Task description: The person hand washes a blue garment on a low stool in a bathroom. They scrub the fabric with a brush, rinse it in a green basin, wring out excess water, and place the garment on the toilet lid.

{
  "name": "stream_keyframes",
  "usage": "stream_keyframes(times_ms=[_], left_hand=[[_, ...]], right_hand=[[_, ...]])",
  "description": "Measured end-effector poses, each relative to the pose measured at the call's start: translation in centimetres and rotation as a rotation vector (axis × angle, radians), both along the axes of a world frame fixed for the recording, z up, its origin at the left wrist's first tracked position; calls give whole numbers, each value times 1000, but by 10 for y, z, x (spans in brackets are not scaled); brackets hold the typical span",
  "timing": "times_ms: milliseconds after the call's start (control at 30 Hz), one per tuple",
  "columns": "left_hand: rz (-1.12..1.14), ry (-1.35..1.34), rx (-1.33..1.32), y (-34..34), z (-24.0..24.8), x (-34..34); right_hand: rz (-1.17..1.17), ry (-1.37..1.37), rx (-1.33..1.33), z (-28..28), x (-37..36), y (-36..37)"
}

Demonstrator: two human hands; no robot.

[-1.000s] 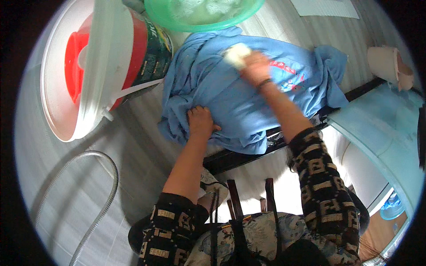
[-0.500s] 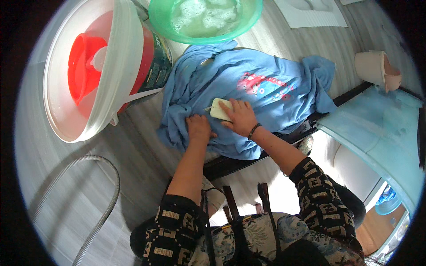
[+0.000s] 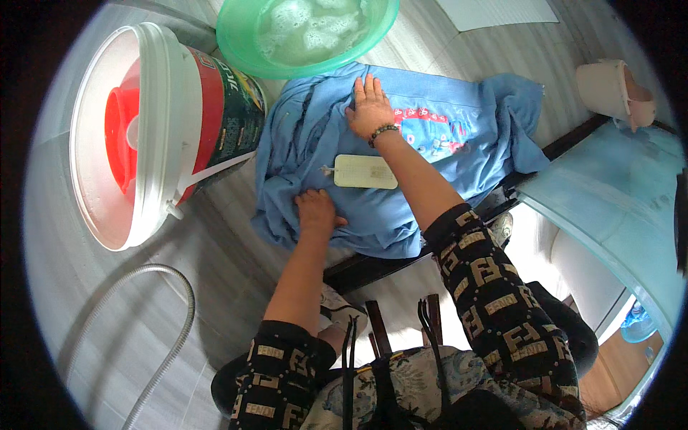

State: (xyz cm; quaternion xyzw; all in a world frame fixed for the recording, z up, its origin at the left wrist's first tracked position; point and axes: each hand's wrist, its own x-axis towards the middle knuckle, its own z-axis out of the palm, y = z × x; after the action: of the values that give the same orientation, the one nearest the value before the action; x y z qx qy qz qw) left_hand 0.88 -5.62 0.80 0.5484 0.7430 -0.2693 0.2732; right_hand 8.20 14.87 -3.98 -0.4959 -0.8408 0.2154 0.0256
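Note:
A wet blue garment [image 3: 459, 93] with a red and white print lies spread over the floor and a dark raised edge. On its upper part my right hand [image 3: 371, 111] rests flat, fingers stretched out and holding nothing. Between my two hands lies a pale yellow scrubbing brush [image 3: 362, 172], flat side up, a small cord at its left end. Its underside is hidden against the cloth. My left hand [image 3: 317, 211] presses on the garment's lower left folds, its fingers curled into the fabric and the thumb to the right.
A green basin [image 3: 236, 43] of sudsy water stands beyond the garment. To the left is a large white bucket [image 3: 161, 129] with a red dipper [image 3: 122, 143] inside. A grey hose [image 3: 188, 301] curves over the floor. A glass panel [image 3: 595, 193] and beige container [image 3: 602, 89] are at right.
My right hand has let go of the brush and moved up and slightly left, flattening onto the garment. The brush now lies on the cloth. My left hand stays nearly in place.

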Motion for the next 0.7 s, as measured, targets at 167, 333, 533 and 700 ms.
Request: stream_keyframes(times_ms=[167,333,533,700], left_hand=[[14,8,-6,-2,-1,0],[51,-7,-34,-1,-1,-2],[69,-32,-6,0,-2,-1],[43,-35,44,-4,-4,-2]], right_hand=[[48,312,202,-1,34,4],[-251,180,381,-14,86,34],[169,-166,667,-8,101,95],[602,-369,683,1,89,111]])
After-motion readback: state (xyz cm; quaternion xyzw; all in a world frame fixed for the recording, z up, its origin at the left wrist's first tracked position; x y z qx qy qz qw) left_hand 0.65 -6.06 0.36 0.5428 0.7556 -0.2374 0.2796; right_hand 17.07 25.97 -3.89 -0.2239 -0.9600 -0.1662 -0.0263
